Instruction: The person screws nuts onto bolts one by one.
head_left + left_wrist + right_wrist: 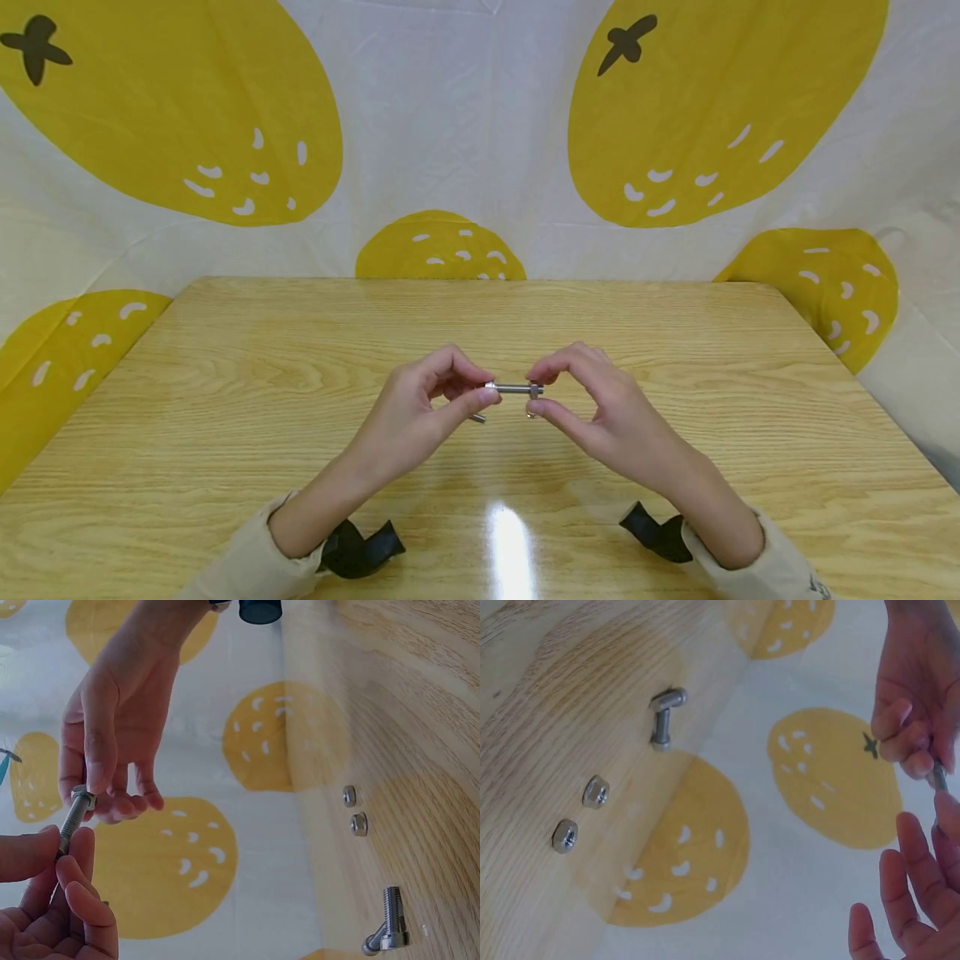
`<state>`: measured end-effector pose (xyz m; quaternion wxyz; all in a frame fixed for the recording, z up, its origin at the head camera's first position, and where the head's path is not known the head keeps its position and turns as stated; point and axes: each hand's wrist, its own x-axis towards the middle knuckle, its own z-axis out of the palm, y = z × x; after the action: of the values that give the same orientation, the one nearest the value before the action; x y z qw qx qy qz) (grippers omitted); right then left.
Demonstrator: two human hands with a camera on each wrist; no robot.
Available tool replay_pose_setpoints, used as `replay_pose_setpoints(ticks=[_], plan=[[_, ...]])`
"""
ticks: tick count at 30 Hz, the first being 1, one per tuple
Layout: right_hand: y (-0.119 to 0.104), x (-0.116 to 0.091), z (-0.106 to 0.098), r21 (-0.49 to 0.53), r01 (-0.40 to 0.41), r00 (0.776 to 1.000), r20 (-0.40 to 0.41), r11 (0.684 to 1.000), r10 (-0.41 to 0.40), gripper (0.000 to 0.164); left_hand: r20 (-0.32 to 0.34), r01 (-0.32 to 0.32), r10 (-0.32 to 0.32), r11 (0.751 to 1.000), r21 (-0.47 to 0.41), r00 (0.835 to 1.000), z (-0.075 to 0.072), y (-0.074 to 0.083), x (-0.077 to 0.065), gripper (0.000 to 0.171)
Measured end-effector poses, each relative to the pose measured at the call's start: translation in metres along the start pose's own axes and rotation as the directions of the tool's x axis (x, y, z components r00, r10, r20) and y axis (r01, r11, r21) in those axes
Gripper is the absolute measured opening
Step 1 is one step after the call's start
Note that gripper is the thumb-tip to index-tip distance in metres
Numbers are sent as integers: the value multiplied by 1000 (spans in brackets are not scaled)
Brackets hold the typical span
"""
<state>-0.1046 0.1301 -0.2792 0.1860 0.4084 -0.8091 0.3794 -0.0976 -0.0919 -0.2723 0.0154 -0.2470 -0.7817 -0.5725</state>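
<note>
Just above the table, my left hand [416,408] pinches a steel bolt [513,388] by its head end between thumb and fingers. The threaded shank points across to the right. A hex nut [535,389] sits around the far end of the shank, with a little of the tip sticking out past it. My right hand [611,408] holds this nut between thumb and index finger. In the left wrist view the nut [84,796] shows at the bolt's upper end, at the right thumb tip. The bolt's head is mostly hidden by the left fingers.
On the wood-grain table [225,400] lie two loose nuts, one [595,792] near the other [565,836]. Two more bolts lie together, one [393,919] against the other [373,943]. A patterned cloth [450,125] hangs behind the table's far edge.
</note>
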Motion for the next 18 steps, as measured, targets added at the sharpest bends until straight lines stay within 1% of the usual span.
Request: replay_pose_setpoints(ticks=[4, 6, 9, 13, 15, 16, 18], plan=[[1, 0, 1, -1, 21, 1000, -2, 1000, -21, 32, 3, 4, -4, 1000, -7, 1000, -1, 0, 0, 9], [2, 0, 1, -3, 18, 1000, 3, 1000, -18, 29, 4, 5, -5, 1000, -7, 1000, -1, 0, 0, 9], [3, 0, 2, -5, 8, 1000, 6, 1000, -8, 21, 2, 4, -4, 1000, -11, 1000, -1, 0, 0, 9], [3, 0, 3, -3, -15, 1000, 10, 1000, 15, 6, 3, 9, -9, 1000, -19, 1000, 0, 1, 0, 10], [3, 0, 3, -13, -33, 999, 16, 999, 33, 10, 4, 9, -8, 1000, -22, 1000, 0, 1, 0, 10], [3, 0, 2, -20, -55, 998, 22, 998, 55, 12, 4, 9, -9, 1000, -23, 1000, 0, 1, 0, 10], [3, 0, 1, -22, -83, 996, 32, 996, 83, 12, 4, 6, -6, 1000, -21, 1000, 0, 1, 0, 9]])
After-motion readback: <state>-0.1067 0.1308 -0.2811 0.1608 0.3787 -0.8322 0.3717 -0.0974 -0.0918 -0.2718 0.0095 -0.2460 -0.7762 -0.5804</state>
